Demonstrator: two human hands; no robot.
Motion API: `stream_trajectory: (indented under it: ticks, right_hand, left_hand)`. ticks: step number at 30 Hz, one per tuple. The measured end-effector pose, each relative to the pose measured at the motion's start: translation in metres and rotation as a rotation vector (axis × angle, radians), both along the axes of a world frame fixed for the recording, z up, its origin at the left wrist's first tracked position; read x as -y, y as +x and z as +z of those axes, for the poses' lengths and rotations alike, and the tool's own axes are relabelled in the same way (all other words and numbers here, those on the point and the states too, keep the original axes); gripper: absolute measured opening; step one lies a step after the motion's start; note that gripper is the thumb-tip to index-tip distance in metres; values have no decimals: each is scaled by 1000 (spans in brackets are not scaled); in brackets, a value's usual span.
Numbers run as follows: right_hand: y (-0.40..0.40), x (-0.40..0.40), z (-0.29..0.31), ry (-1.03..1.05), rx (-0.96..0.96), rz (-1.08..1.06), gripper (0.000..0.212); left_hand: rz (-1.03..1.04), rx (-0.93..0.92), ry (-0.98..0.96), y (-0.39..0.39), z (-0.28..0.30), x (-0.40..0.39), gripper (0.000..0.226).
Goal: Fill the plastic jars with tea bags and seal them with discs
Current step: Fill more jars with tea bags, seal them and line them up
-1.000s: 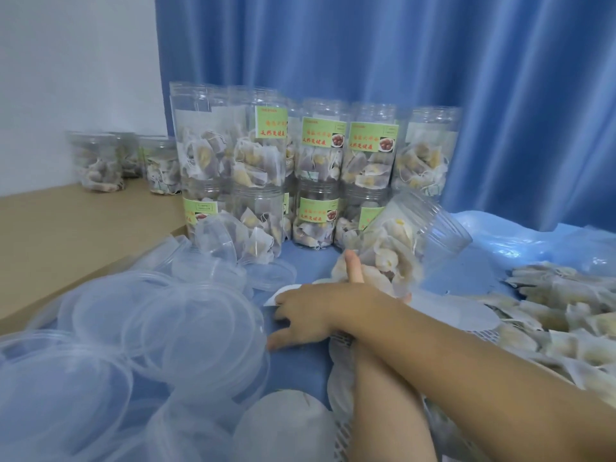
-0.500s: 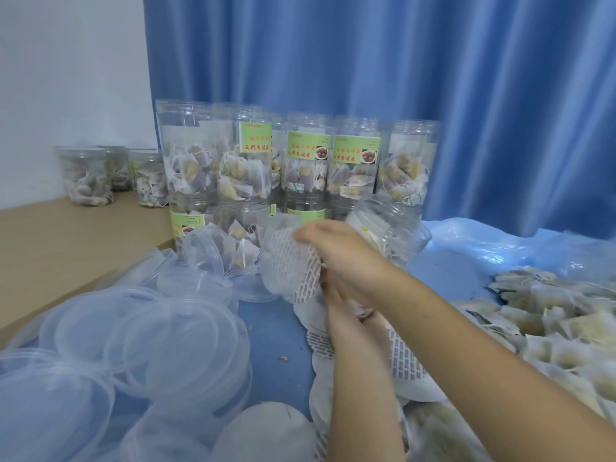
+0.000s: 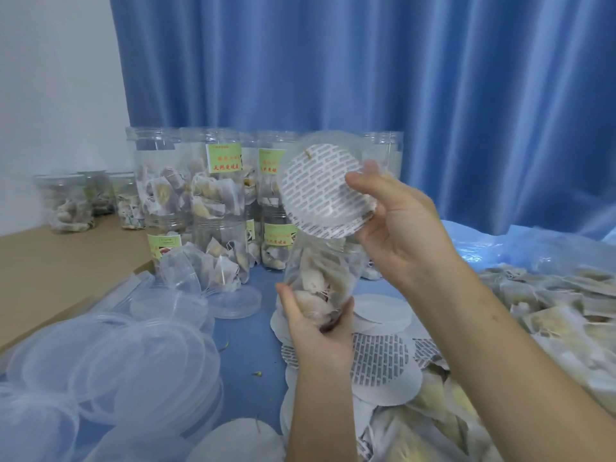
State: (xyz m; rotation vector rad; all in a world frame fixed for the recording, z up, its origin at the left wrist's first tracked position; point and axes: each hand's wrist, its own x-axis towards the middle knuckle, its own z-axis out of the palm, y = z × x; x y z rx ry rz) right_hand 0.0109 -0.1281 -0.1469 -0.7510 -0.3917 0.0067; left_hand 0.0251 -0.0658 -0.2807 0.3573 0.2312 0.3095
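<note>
A clear plastic jar [image 3: 318, 271] packed with tea bags is held up in front of me, upright and slightly tilted. My left hand [image 3: 316, 323] grips it around the bottom. My right hand [image 3: 398, 225] holds a round white sealing disc [image 3: 325, 190] with grey printed bars against the jar's mouth, thumb on the disc's right edge. The mouth itself is hidden behind the disc. More discs [image 3: 378, 365] lie on the blue table below my arms.
Filled labelled jars [image 3: 213, 201] stand stacked at the back before a blue curtain. Clear plastic lids [image 3: 110, 361] are heaped at the left. Loose tea bags [image 3: 566, 305] cover the right side. More jars [image 3: 65, 205] sit on a wooden surface far left.
My right hand picked a disc off the table and brought it up to the jar's mouth. My left hand raised the jar from lying tilted low to nearly upright.
</note>
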Motion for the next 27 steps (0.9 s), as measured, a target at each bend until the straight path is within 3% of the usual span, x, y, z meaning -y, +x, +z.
stream_trajectory:
  ticks: [4,12,18,19,23,27]
  right_hand:
    - [4,26,-9,-5,23,-53,32]
    - [27,47,-21,162,-128,-17,12]
    - [32,51,-29,63,-42,-101,42]
    - [31,50,-29,-10,5,-139,40]
    - [26,43,-32,-638,223,-553,27]
    - [23,38,-38,-922,329,-641,20]
  left_hand:
    - [-67,76,-155,6,3,-5,54]
    - [-33,53,-232,3,1,-5,36]
    - [-61,72,-170,2,0,-4,48]
    - [-70,73,-153,1,1,-4,50]
    - [-95,99,-154,0,2,-3,51]
    - [-93,103,-166,0,4,-3,51]
